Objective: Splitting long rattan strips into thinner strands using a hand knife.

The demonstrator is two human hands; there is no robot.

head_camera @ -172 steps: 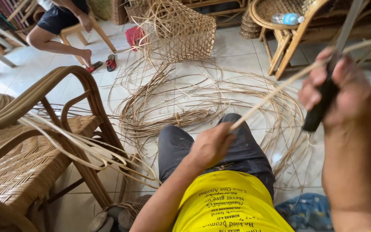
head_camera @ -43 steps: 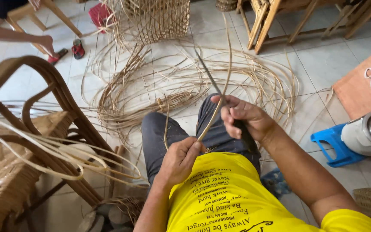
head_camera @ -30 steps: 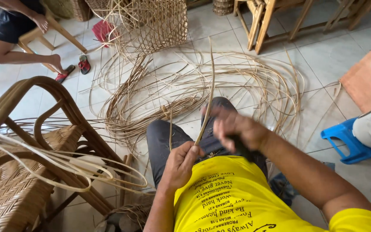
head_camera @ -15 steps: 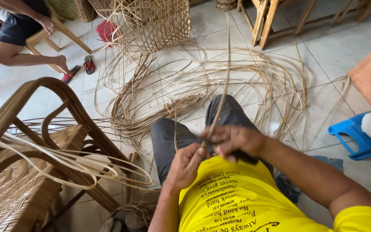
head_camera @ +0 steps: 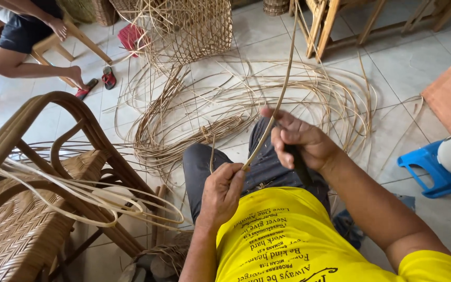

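Left hand (head_camera: 224,190) pinches the rattan strip's (head_camera: 283,86) near end taut. Right hand (head_camera: 301,141) grips a dark-handled knife (head_camera: 298,164) against it — looks set for shaving.

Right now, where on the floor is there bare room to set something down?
Bare tile lies between the wooden furniture legs, the rattan strip pile and the blue stool. Ahead of the knees it is crowded with strips.

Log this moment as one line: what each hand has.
left hand: pinches rattan strip low end | right hand: grips dark knife handle, against strip | nearby: rattan chair, loose strips on floor
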